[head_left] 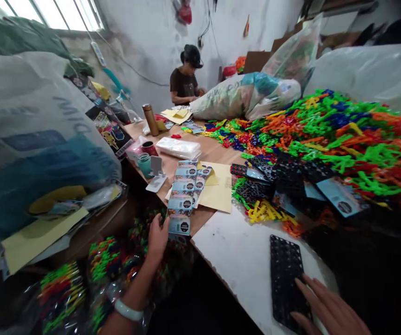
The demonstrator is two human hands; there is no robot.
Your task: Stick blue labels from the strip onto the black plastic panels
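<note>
My left hand (157, 237) reaches out to the near end of a row of overlapping printed cards (185, 195) on the wooden table (217, 151). Its fingers pinch the lowest card (179, 225) at the table's edge. A white band (128, 310) is on that wrist. My right hand (329, 309) lies with fingers spread flat on a black perforated plate (286, 279), which rests on a white board (238, 253) at the near right.
A huge heap of coloured plastic pieces (343, 135) covers the right side, with black plates (287, 179) in front. Yellow paper (221, 190), cups (145, 163), a bottle (150, 119) and clear bags (179, 147) lie mid-table. Another person (185, 77) works at the far end. Full sacks (29, 139) crowd the left.
</note>
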